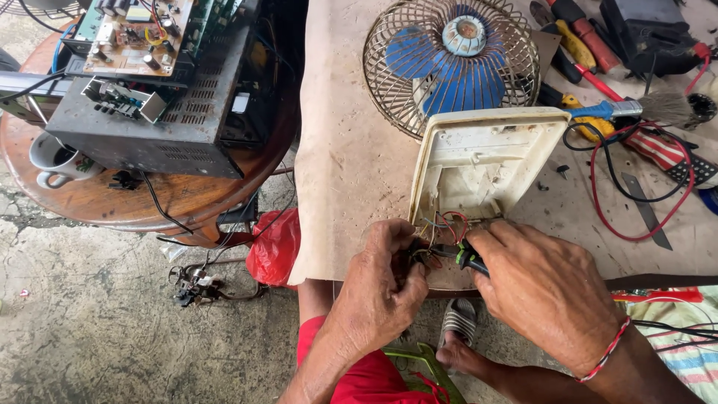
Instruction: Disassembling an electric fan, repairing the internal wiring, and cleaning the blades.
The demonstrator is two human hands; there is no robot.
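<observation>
- The left hand is curled shut at the near edge of the bench, its fingertips pinching a bunch of thin wires that come out of the fan base.
- The right hand is closed around a small tool with a black and green handle, its tip pointing into the same bunch of wires; what kind of tool it is cannot be told.
- The fan base is a cream plastic shell, lying bottom up with its open underside showing, just beyond both hands.
- Behind it, touching, lies the wire cage with blue blades.
- The wires look soft, thin and easy to snap or pull loose; they are best held close to their ends, gently, between fingertips.
- The plastic shell looks light and stiff, probably brittle with age; its rim gives the surest hold.
- To the right lie a brush, screwdrivers and a red cable.
- On a round table at left stand an opened black electronics box and a mug.
</observation>
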